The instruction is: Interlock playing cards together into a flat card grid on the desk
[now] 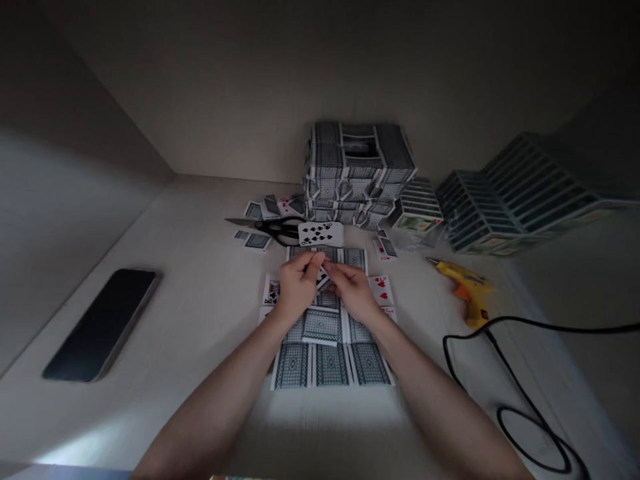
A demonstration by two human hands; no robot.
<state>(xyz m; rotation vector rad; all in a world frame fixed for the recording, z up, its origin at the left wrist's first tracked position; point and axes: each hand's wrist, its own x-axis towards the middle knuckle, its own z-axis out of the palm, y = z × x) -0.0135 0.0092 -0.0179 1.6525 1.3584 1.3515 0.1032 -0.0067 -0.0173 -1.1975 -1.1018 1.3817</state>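
Note:
My left hand [296, 285] and my right hand [354, 288] meet over a sheet of joined playing cards [330, 363] lying mostly face down on the pale table [200, 300]. Both hands pinch one small playing card [323, 275] between their fingertips, just above the sheet. A nine of spades [321, 233] lies face up right behind the hands. Black scissors [273, 227] rest to its left. A boxy structure built of playing cards [357, 173] stands further back against the wall.
A dark phone [103, 323] lies at the left. A yellow glue gun [467, 288] sits at the right, its black cable [505, 393] looping toward the near right. Ribbed card-built pieces [520, 193] fill the far right corner. Loose cards [257, 241] are scattered near the scissors.

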